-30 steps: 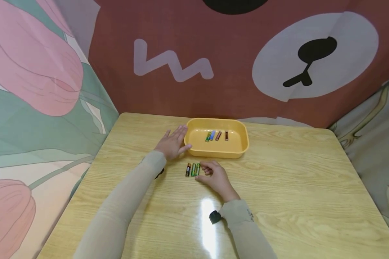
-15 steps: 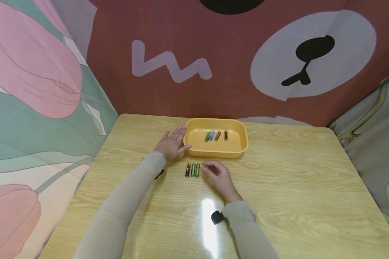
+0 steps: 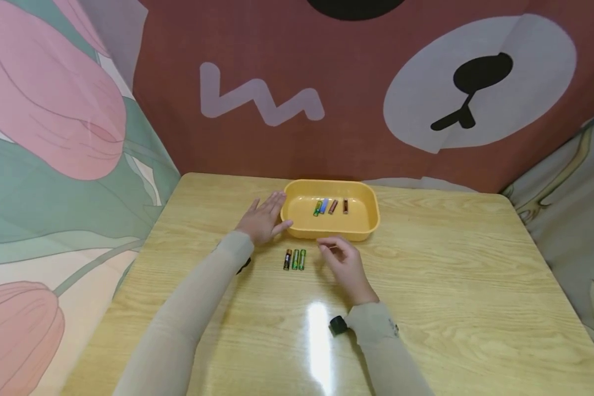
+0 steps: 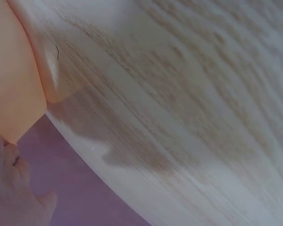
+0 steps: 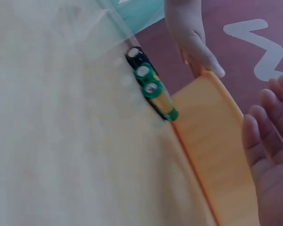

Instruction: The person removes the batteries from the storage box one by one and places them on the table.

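Note:
My left hand lies with fairly straight fingers against the left rim of a yellow tray. In front of the tray, three batteries stand side by side in a short row on the table: a dark one with a copper-coloured end and two green ones, the middle battery and the right-hand battery. To the right of that row hovers my right hand, fingers loosely bent, with nothing visible in it. The right wrist view shows its relaxed fingers beside the tray's wall.
Inside the tray are several more batteries: a green battery, a blue battery, a brown battery and a dark battery. The wooden table extends to the right. Patterned cloth hangs behind it.
My right hand has moved away from the row of batteries, to the right and slightly toward the tray. The row, the tray and my left hand have stayed put.

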The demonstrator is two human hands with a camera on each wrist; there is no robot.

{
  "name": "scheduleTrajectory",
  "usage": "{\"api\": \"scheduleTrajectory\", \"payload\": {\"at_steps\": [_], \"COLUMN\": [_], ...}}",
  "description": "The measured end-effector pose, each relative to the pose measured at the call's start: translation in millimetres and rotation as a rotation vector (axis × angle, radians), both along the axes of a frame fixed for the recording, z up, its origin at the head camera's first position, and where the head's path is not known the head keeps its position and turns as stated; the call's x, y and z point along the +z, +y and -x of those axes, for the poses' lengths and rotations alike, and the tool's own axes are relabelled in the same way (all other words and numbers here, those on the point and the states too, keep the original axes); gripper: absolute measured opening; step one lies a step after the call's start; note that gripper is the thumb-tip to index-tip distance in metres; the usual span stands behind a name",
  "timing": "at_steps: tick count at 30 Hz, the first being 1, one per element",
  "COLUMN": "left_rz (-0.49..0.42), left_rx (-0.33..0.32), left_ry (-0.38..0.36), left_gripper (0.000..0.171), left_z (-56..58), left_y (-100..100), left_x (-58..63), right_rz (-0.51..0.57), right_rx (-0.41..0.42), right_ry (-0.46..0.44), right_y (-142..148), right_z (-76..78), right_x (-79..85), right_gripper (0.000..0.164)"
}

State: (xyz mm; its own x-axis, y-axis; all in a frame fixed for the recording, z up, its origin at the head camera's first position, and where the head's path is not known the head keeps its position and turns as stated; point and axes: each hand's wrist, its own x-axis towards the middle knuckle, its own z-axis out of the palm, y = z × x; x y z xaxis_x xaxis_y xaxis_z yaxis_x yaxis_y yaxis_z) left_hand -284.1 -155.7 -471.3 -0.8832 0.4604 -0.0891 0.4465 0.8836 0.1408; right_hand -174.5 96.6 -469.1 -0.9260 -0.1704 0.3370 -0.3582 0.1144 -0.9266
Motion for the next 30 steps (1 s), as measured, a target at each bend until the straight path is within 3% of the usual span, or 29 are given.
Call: {"api": "scheduleTrajectory", "payload": {"at_steps": [7, 14, 18, 24, 30], "left_rz": [0.053, 0.079, 0.095, 0.103, 0.107], "left_rx": [-0.004, -0.025, -0.026, -0.018, -0.015], "left_ry": [0.012, 0.059, 0.056, 0.052, 0.041], "left_gripper": [0.088, 0.090, 0.092, 0.090, 0.088], "left_z": [1.6, 3.4, 2.9, 2.7, 2.0], "left_y": [-1, 0, 0, 1, 3], "left_x": [2.0, 0.3, -0.6, 0.8, 3.5], "right_rz": [0.093, 0.053, 0.021, -0.021, -0.120], "right_rx": [0.013, 0.013, 0.001, -0.046, -0.096], "right_ry": [0.107, 0.168, 0.162, 0.106, 0.007], "right_y": [3, 9, 11, 15, 13], "right_z": [20.8, 44.5, 59.1, 92.1, 110.9], "right_x": [9.4, 25.8, 32.0, 15.8, 9.1], "right_gripper": [0.015, 0.016, 0.016, 0.019, 0.023]}}
